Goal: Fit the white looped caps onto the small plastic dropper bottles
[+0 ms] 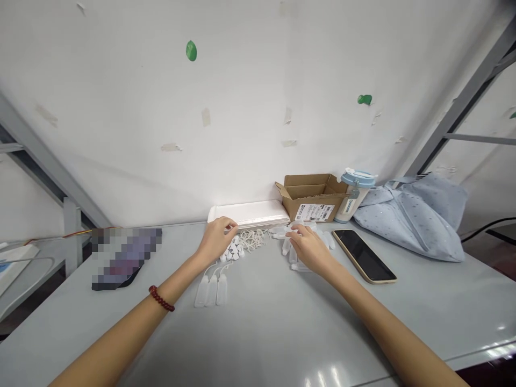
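My left hand (217, 236) is closed in a pinch above a pile of small white caps (233, 251); anything between its fingertips is too small to tell. Beside the caps lies a tangle of white cords (253, 240). My right hand (309, 246) reaches over a heap of small translucent plastic bottles (296, 255), its thumb and fingers closed on one bottle that points left. Nearer to me, below the left hand, several such bottles (212, 290) lie side by side with cords coming from their tops.
A stack of white trays (250, 212) lies against the wall. To its right stand an open cardboard box (314, 196) and a blue-lidded cup (352, 199). A phone (365, 255) and a light blue cloth bag (411, 220) are on the right; a blurred-out item (129, 260) lies left.
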Action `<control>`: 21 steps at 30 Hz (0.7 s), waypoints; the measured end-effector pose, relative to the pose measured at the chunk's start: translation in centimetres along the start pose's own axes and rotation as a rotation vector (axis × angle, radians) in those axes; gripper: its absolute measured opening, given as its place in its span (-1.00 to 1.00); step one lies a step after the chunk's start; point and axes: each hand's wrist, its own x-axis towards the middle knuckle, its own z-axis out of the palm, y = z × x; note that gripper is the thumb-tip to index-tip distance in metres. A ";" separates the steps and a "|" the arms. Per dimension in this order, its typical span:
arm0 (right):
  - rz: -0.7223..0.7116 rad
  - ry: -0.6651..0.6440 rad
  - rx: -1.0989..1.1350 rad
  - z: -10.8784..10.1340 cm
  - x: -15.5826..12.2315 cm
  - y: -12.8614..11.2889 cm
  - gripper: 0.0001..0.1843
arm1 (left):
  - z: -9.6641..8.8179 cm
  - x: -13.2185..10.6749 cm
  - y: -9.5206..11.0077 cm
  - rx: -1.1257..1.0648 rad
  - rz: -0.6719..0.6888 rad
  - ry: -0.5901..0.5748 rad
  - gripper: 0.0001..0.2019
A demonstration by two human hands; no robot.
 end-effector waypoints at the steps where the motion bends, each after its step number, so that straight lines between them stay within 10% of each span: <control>1: -0.003 -0.005 -0.005 0.1 0.0 0.1 -0.62 | 0.2 0.1 -0.1 -0.002 -0.009 -0.018 -0.80; 7: -0.039 -0.029 -0.039 0.4 0.3 1.0 -0.30 | 2.0 0.9 -0.2 -0.008 -0.034 -0.104 -0.84; 21: -0.028 -0.048 -0.117 0.5 0.3 1.1 -0.38 | 1.1 1.6 0.3 -0.141 -0.124 -0.109 -0.88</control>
